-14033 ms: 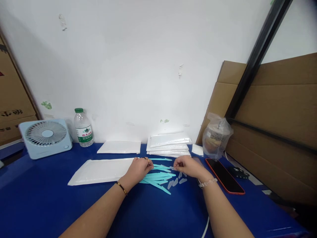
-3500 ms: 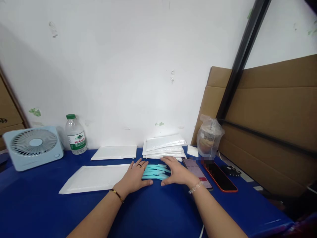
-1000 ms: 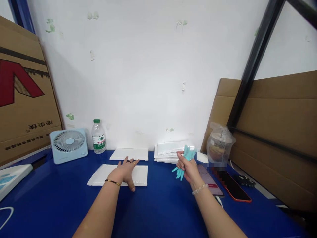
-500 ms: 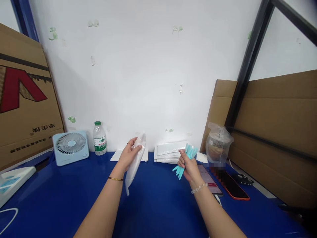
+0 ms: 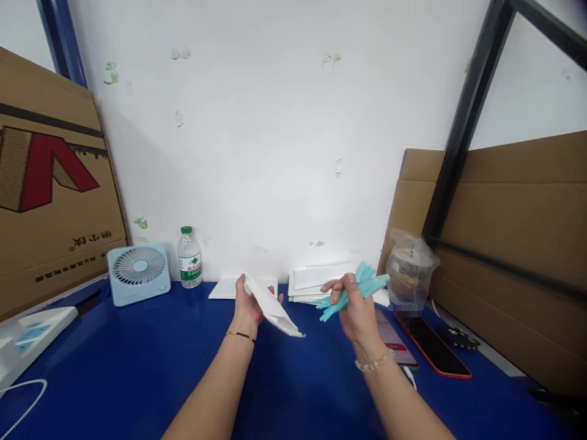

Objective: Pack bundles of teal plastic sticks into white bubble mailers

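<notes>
My left hand point(image 5: 248, 305) holds a white padded envelope point(image 5: 274, 307) above the blue table point(image 5: 137, 366), its free end slanting down to the right. My right hand point(image 5: 355, 308) grips a bundle of several teal plastic sticks point(image 5: 355, 289), their tips pointing left toward the envelope. A small gap separates the stick tips from the envelope. Both hands hover over the table's middle.
A stack of white envelopes point(image 5: 316, 282) and one flat envelope point(image 5: 224, 288) lie by the wall. A small fan point(image 5: 139, 272) and water bottle point(image 5: 189, 257) stand at back left. A bagged drink cup point(image 5: 409, 272) and two phones point(image 5: 433, 343) sit right. Cardboard boxes flank both sides.
My left hand picked the envelope off the table and tipped it so its end points right. My right hand swung the teal sticks from upright to pointing left.
</notes>
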`<action>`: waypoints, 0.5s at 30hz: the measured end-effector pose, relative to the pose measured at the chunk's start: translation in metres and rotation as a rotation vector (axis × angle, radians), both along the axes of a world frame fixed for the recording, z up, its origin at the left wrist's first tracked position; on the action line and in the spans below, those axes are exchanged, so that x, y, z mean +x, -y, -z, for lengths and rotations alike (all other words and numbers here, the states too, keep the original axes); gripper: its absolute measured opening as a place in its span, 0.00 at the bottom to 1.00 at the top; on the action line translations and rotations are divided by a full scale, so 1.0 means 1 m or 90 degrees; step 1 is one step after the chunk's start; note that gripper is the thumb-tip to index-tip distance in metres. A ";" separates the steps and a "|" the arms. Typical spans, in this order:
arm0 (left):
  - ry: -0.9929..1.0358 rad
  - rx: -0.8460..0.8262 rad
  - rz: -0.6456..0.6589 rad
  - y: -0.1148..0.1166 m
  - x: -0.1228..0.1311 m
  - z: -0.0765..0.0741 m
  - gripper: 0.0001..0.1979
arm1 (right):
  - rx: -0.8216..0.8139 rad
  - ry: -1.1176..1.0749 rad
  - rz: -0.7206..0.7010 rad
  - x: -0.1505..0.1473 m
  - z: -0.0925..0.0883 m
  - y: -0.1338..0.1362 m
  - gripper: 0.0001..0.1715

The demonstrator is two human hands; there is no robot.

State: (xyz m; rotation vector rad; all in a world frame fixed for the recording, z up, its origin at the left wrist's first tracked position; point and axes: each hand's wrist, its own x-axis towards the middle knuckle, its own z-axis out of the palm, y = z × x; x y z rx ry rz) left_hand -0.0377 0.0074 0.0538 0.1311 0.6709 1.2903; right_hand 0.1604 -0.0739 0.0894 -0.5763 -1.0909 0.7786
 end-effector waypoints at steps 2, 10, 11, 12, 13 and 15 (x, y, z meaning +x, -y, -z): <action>0.058 -0.011 0.026 0.006 0.005 -0.003 0.24 | 0.059 0.055 0.061 -0.003 -0.008 0.005 0.22; 0.234 0.033 0.088 0.028 0.039 -0.004 0.16 | 0.206 0.309 0.175 -0.008 -0.016 0.028 0.18; 0.253 0.024 0.096 0.028 0.042 -0.002 0.17 | 0.228 0.322 0.182 -0.008 -0.017 0.031 0.18; 0.265 0.018 0.104 0.027 0.046 -0.001 0.17 | 0.254 0.330 0.191 -0.008 -0.019 0.033 0.18; 0.272 0.020 0.112 0.027 0.048 0.001 0.17 | 0.284 0.338 0.199 -0.008 -0.020 0.035 0.18; 0.273 0.031 0.131 0.025 0.050 0.005 0.16 | 0.353 0.358 0.204 -0.008 -0.024 0.038 0.16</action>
